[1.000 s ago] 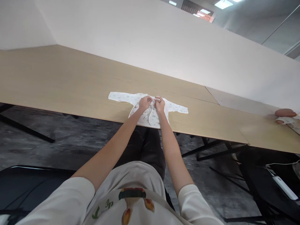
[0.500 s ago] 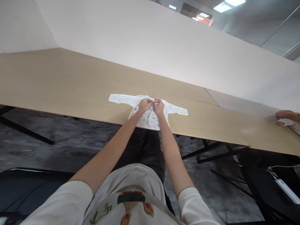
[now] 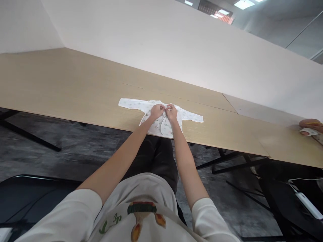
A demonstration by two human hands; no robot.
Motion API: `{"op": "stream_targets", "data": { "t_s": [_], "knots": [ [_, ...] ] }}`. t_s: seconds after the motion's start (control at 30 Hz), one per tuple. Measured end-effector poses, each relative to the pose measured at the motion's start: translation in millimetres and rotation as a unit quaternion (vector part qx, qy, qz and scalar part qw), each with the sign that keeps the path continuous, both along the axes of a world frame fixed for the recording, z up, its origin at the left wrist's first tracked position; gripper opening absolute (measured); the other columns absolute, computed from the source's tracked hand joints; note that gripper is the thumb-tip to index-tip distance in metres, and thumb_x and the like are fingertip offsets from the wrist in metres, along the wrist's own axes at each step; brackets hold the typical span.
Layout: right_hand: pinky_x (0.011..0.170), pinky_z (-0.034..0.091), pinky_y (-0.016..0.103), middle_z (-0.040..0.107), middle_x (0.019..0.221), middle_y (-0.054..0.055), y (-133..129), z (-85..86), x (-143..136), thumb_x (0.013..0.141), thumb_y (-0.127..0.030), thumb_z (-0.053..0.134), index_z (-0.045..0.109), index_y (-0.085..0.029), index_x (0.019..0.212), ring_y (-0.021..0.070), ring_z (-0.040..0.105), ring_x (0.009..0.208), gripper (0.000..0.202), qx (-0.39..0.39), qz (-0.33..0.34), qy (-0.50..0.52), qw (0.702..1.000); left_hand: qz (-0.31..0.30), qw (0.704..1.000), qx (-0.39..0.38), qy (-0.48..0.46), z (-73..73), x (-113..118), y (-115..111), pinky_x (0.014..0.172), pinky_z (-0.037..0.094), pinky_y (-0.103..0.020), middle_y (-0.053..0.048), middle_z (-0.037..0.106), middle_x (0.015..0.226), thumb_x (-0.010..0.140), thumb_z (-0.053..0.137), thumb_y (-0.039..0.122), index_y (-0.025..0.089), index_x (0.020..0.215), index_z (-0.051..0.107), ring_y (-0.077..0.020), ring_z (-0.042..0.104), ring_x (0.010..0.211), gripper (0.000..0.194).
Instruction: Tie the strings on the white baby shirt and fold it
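Observation:
A small white baby shirt (image 3: 166,127) with a faint print lies spread on the wooden table (image 3: 83,87), its sleeves stretched out to both sides and its hem at the table's front edge. My left hand (image 3: 157,111) is closed at the upper front of the shirt, just below the neckline. Right beside it, my right hand (image 3: 172,112) is closed too, its fingertips close to those of the left. Whatever the fingertips pinch is too small to make out.
A white wall (image 3: 151,40) runs behind the table. At the far right of the table lies a brown and white object (image 3: 311,126). Black chairs stand at lower left and lower right, the right one holding a white device (image 3: 308,205).
The hands have drawn slightly apart at the fingertips. The whole view has shifted a little; the shirt keeps its place on the table.

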State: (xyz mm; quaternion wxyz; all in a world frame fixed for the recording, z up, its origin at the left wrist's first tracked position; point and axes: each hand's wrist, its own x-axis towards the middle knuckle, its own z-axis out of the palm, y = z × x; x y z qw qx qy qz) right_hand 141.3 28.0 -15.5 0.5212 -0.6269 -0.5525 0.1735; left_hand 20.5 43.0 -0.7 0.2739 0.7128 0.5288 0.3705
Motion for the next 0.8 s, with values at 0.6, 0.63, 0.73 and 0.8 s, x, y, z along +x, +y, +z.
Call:
{"op": "stream_targets", "data": {
  "t_s": [0.6, 0.63, 0.73, 0.8],
  "knots": [
    [0.075, 0.051, 0.03, 0.061, 0.07, -0.002, 7.5, 2.0, -0.5, 0.065, -0.02, 0.051, 0.062, -0.02, 0.081, 0.0168, 0.061, 0.072, 0.02, -0.033, -0.026, 0.108, 0.993, 0.004, 1.0, 0.021, 0.004, -4.0, 1.3, 1.1, 0.088, 0.05, -0.027, -0.009, 0.076, 0.104, 0.089, 0.057, 0.021, 0.015, 0.102, 0.073, -0.0184, 0.069, 0.097, 0.022],
    [0.076, 0.051, 0.03, 0.061, 0.07, -0.002, 8.3, 1.3, 0.0, 0.065, -0.021, 0.05, 0.062, -0.02, 0.081, 0.0168, 0.061, 0.072, 0.02, -0.034, -0.026, 0.109, 0.993, 0.006, 1.0, 0.021, 0.008, -3.5, 1.4, 0.4, 0.089, 0.05, -0.027, -0.009, 0.076, 0.104, 0.089, 0.056, 0.021, 0.015, 0.102, 0.073, -0.0186, 0.069, 0.097, 0.022],
    [0.075, 0.051, 0.03, 0.062, 0.07, -0.001, 10.8, -0.9, 1.6, 0.065, -0.021, 0.049, 0.062, -0.019, 0.08, 0.0168, 0.06, 0.071, 0.02, -0.028, -0.022, 0.098, 0.995, 0.015, 1.0, 0.022, 0.017, -2.6, 1.7, -1.1, 0.089, 0.049, -0.027, -0.009, 0.076, 0.104, 0.09, 0.056, 0.021, 0.016, 0.103, 0.073, -0.0189, 0.068, 0.097, 0.023],
    [0.074, 0.052, 0.03, 0.062, 0.07, 0.0, 11.5, -1.3, 2.6, 0.065, -0.021, 0.049, 0.063, -0.018, 0.08, 0.0169, 0.06, 0.07, 0.022, 0.005, -0.005, 0.072, 0.997, 0.022, 0.999, 0.023, 0.023, -2.1, 2.0, -1.6, 0.089, 0.049, -0.027, -0.008, 0.076, 0.105, 0.09, 0.055, 0.022, 0.017, 0.103, 0.073, -0.0191, 0.068, 0.098, 0.023]
  ]
}}
